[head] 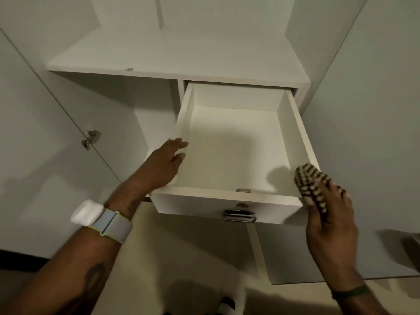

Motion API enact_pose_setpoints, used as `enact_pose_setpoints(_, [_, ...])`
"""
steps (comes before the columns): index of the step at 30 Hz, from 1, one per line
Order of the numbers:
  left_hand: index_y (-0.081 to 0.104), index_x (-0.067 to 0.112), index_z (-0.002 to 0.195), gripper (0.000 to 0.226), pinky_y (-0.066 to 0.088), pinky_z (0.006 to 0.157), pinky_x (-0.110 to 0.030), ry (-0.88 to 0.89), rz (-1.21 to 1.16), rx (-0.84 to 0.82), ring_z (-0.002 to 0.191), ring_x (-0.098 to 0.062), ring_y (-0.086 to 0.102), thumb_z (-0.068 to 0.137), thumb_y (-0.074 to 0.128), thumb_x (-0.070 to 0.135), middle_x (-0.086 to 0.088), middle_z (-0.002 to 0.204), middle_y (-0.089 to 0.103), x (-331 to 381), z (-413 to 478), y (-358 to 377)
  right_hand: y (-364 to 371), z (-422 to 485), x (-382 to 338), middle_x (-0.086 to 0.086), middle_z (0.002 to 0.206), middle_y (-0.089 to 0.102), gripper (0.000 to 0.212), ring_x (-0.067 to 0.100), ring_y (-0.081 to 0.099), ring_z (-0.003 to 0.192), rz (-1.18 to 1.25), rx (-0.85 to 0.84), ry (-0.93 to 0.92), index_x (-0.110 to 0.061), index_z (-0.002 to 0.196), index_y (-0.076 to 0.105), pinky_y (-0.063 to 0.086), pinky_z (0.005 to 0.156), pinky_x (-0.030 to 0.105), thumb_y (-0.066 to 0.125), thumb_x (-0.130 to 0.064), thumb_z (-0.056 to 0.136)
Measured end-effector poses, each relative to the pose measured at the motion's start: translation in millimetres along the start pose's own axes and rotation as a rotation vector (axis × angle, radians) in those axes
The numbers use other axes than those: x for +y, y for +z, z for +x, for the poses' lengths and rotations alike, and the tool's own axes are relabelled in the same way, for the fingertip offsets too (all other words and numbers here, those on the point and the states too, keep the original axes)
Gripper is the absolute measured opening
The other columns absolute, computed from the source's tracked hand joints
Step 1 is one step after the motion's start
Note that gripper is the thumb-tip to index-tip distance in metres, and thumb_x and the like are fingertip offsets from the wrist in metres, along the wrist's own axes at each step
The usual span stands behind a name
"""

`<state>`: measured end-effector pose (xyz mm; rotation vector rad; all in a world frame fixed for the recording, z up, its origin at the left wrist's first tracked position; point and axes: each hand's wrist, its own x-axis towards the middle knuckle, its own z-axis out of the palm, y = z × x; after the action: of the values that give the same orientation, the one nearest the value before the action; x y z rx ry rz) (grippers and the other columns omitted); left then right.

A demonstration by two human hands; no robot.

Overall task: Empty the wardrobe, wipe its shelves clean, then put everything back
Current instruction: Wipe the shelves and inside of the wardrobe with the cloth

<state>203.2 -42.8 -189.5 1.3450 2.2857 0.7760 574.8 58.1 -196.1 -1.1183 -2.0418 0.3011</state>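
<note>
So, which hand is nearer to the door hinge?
Left. The left hand is right of the hinge, by the drawer; the right hand, holding a cloth, is beyond the drawer.

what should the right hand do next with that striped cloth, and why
Probably lower the striped cloth into the drawer and wipe its floor. The drawer stands pulled out with nothing inside, the right hand holds the cloth at its front right corner, and the left hand rests against its left wall, likely steadying it.
</note>
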Motion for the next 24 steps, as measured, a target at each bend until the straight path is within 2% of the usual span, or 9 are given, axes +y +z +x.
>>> enact_pose_setpoints(2, [0.049,0.028,0.147,0.040,0.006,0.114,-0.016,0.021,-0.098,-0.009,0.152,-0.002,0.012,0.108,0.041,0.021,0.016,0.160,0.032,-7,-9,-2,21,-9,-15,0.014,0.150,0.046,0.051,0.032,0.031,0.145,-0.079,-0.052,0.058,-0.018,0.137,0.056,0.021,0.122,0.057,0.060,0.001,0.090])
enact_pose_setpoints(5, [0.058,0.028,0.137,0.035,0.013,0.115,-0.015,0.028,-0.262,0.067,0.148,-0.002,0.022,0.109,0.040,0.020,0.013,0.152,0.045,-9,-16,7,52,-16,-44,0.011,0.156,0.041,0.053,0.037,0.028,0.148,0.008,-0.046,0.127,-0.022,0.138,0.056,0.004,0.127,0.035,0.050,-0.012,0.087])
enact_pose_setpoints(6, [0.059,0.028,0.136,0.034,0.017,0.115,-0.016,0.017,-0.306,0.095,0.146,-0.002,0.028,0.109,0.039,0.024,0.013,0.149,0.049,-8,-18,7,65,-22,-64,0.009,0.156,0.041,0.054,0.037,0.027,0.149,0.032,-0.071,0.100,-0.023,0.138,0.057,0.002,0.127,0.033,0.048,-0.014,0.085])
enact_pose_setpoints(9, [0.061,0.024,0.135,0.038,0.031,0.100,-0.008,-0.002,-0.437,0.166,0.127,-0.001,0.048,0.109,0.036,0.035,0.012,0.136,0.058,0,-23,3,112,-44,-141,0.002,0.153,0.046,0.056,0.029,0.026,0.150,0.124,-0.133,-0.043,-0.029,0.134,0.058,0.008,0.126,0.045,0.059,-0.002,0.085])
enact_pose_setpoints(11, [0.064,0.019,0.132,0.042,0.034,0.094,-0.006,-0.032,-0.585,0.130,0.121,-0.002,0.051,0.109,0.034,0.039,0.012,0.129,0.060,1,-24,-1,145,-57,-190,0.000,0.148,0.052,0.063,0.023,0.029,0.149,0.158,-0.092,-0.146,-0.027,0.132,0.055,0.010,0.125,0.046,0.068,0.006,0.080])
enact_pose_setpoints(14, [0.067,0.017,0.126,0.048,0.047,0.101,-0.022,-0.079,-0.868,0.038,0.121,-0.008,0.059,0.108,0.033,0.045,0.008,0.127,0.066,-15,-28,-7,174,-69,-225,-0.001,0.146,0.054,0.064,0.020,0.030,0.150,0.210,-0.046,-0.169,-0.018,0.134,0.056,0.010,0.125,0.049,0.073,0.008,0.078])
enact_pose_setpoints(17, [0.066,0.015,0.128,0.049,0.054,0.093,-0.022,-0.087,-0.946,-0.035,0.115,-0.012,0.065,0.108,0.033,0.045,0.003,0.124,0.069,-26,-35,-11,169,-72,-218,-0.003,0.148,0.052,0.062,0.019,0.029,0.150,0.175,-0.091,-0.225,-0.019,0.134,0.058,0.010,0.125,0.048,0.074,0.003,0.079])
enact_pose_setpoints(22, [0.057,0.019,0.141,0.048,0.038,0.113,-0.027,-0.044,-0.861,-0.037,0.128,-0.004,0.054,0.109,0.029,0.041,0.016,0.127,0.066,-22,-46,-3,137,-89,-161,-0.002,0.155,0.044,0.060,0.023,0.024,0.152,-0.039,-0.230,-0.497,-0.018,0.143,0.050,0.016,0.123,0.056,0.053,-0.002,0.086])
enact_pose_setpoints(24, [0.054,0.021,0.144,0.045,0.032,0.114,-0.024,-0.009,-0.806,-0.017,0.132,-0.001,0.046,0.110,0.029,0.038,0.024,0.124,0.062,-24,-48,1,129,-97,-135,-0.002,0.156,0.042,0.059,0.027,0.024,0.152,-0.115,-0.217,-0.478,-0.017,0.143,0.053,0.022,0.119,0.063,0.047,-0.002,0.086])
